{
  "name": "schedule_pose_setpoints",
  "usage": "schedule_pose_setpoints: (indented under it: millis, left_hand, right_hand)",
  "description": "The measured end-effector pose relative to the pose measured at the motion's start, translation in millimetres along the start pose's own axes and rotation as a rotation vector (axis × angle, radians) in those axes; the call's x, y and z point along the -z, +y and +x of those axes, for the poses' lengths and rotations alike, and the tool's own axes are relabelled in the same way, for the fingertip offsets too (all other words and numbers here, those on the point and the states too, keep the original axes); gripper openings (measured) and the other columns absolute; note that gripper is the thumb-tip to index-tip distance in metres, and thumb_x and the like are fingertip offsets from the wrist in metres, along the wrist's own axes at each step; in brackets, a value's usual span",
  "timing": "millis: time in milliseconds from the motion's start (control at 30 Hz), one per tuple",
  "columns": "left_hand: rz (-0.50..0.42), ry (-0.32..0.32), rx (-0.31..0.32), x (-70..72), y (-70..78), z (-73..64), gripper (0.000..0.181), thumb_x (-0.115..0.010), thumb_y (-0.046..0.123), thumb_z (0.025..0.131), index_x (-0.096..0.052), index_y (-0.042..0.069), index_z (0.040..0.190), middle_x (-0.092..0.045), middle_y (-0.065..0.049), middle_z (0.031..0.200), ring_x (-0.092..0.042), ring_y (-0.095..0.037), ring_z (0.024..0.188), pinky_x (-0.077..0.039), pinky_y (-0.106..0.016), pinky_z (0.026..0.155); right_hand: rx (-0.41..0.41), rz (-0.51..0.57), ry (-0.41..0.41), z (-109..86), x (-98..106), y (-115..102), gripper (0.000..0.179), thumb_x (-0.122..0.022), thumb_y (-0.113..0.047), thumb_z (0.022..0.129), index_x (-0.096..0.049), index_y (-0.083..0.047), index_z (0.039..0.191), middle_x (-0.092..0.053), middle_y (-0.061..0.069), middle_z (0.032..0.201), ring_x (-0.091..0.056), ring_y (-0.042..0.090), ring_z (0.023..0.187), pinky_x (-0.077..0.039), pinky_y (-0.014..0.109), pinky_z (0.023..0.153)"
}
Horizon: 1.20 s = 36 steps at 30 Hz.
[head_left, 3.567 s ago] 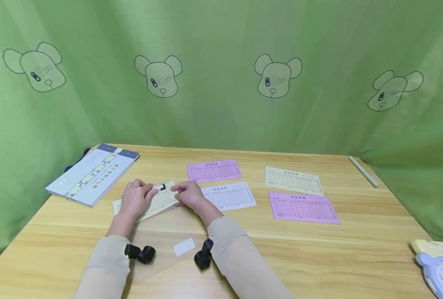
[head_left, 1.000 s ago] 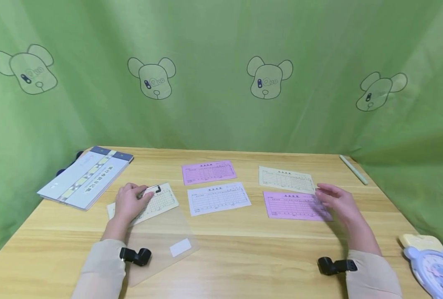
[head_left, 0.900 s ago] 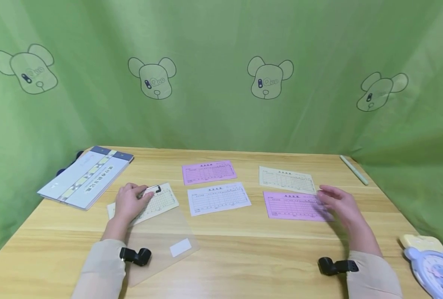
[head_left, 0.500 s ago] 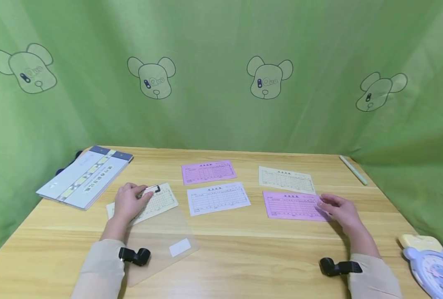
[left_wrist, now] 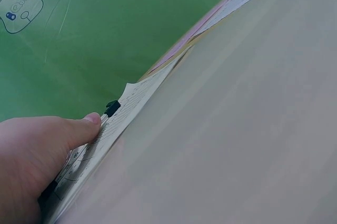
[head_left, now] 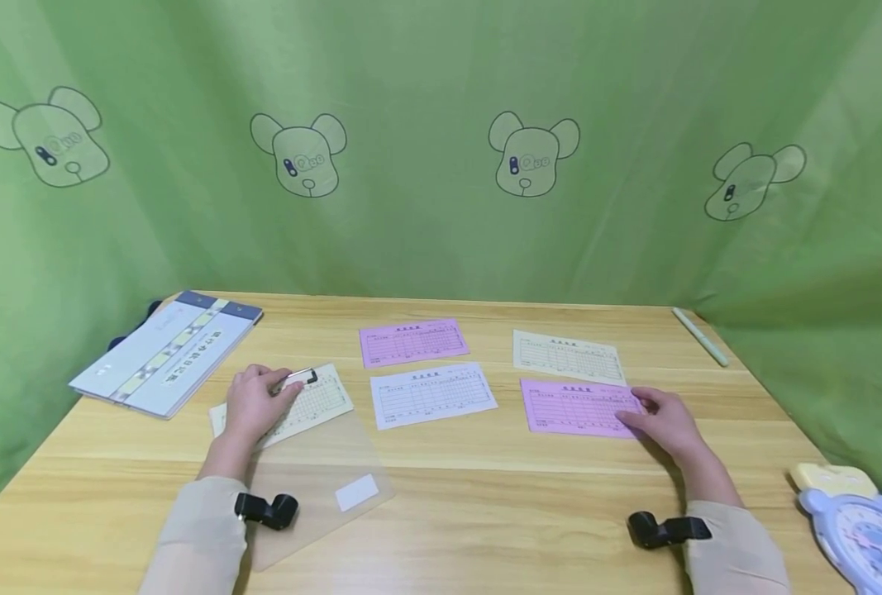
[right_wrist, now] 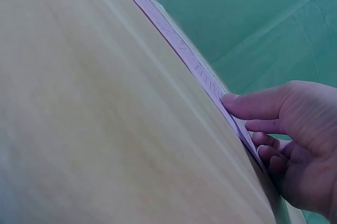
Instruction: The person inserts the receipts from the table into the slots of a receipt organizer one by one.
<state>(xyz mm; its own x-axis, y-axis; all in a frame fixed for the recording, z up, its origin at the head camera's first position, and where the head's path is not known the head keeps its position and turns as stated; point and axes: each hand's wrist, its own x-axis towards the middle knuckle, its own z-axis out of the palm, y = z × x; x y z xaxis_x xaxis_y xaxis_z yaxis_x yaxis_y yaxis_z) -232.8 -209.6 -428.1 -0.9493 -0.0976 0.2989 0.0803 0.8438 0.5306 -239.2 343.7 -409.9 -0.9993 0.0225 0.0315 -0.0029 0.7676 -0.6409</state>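
Note:
My left hand grips the black-ended metal clip at the top of a see-through clipboard, thumb on top. Under the clip lie cream printed forms; the hand hides their left part. In the left wrist view the thumb presses beside the clip's black end. My right hand pinches the right end of the near pink form, which lies flat on the table. The right wrist view shows the thumb on the pink paper, with the fingers at its edge.
Another pink form and a white form lie mid-table; a cream form lies behind the near pink one. A journal sits at the left, a pale green pen far right, a blue clock at the right edge.
My right hand has left the clipboard's forms, crossed to the right, then lowered and shifted left onto the near pink form. My left hand has stayed on the clip.

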Motion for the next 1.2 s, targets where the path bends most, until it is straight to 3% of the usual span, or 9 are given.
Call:
schedule_pose_setpoints:
  millis: [300,467,733,900,1033,1200]
  left_hand:
    - [-0.005,-0.001,0.004,0.4,1.9,0.7,0.042,-0.059,0.031,0.081,-0.058,-0.001,0.109,-0.048,-0.017,0.094,-0.038,-0.03,0.081,-0.029,-0.041,0.07]
    - [-0.007,-0.007,0.006,0.8,3.3,0.6,0.042,-0.059,0.031,0.081,-0.058,-0.001,0.109,-0.048,-0.016,0.094,-0.038,-0.029,0.081,-0.029,-0.04,0.069]
    - [-0.005,-0.005,0.009,0.5,3.4,0.5,0.043,-0.059,0.031,0.081,-0.058,-0.001,0.109,-0.048,-0.016,0.093,-0.038,-0.029,0.081,-0.029,-0.04,0.069]
    - [-0.002,-0.006,0.012,0.0,2.2,0.4,0.043,-0.059,0.031,0.081,-0.058,-0.001,0.109,-0.048,-0.016,0.093,-0.038,-0.029,0.08,-0.029,-0.039,0.068]
    - [-0.004,-0.003,0.01,0.0,1.3,0.8,0.043,-0.058,0.032,0.081,-0.058,-0.001,0.109,-0.048,-0.017,0.093,-0.038,-0.029,0.081,-0.029,-0.04,0.069]
    - [0.0,-0.003,0.008,0.2,0.7,0.8,0.042,-0.058,0.032,0.081,-0.058,-0.001,0.108,-0.048,-0.017,0.094,-0.039,-0.03,0.082,-0.029,-0.041,0.07]
  right_hand:
    - [0.017,-0.022,0.013,-0.6,0.2,-2.3,0.054,-0.061,-0.018,0.079,-0.041,0.016,0.116,-0.042,0.034,0.111,-0.038,0.043,0.101,-0.027,0.051,0.084]
    - [0.045,-0.036,0.036,-2.0,-0.5,-2.0,0.045,-0.06,-0.015,0.079,-0.045,0.013,0.112,-0.046,0.032,0.106,-0.041,0.042,0.097,-0.029,0.05,0.082]
    - [0.014,-0.04,0.028,-3.4,0.1,-2.9,0.058,-0.059,-0.022,0.081,-0.035,0.006,0.125,-0.04,0.034,0.112,-0.038,0.046,0.101,-0.026,0.054,0.083]
    - [0.028,-0.02,0.05,-5.4,-0.1,-2.0,0.036,-0.059,-0.015,0.081,-0.049,0.005,0.109,-0.043,0.031,0.11,-0.039,0.042,0.099,-0.026,0.053,0.083]
    - [0.053,0.003,0.051,-6.6,-0.1,-1.5,0.019,-0.058,-0.006,0.079,-0.056,0.006,0.094,-0.046,0.03,0.106,-0.041,0.039,0.095,-0.029,0.05,0.081]
    - [0.033,0.068,0.002,-9.9,4.3,-1.3,0.023,-0.054,0.001,0.078,-0.056,0.009,0.099,-0.048,0.029,0.104,-0.046,0.028,0.085,-0.04,0.033,0.069]
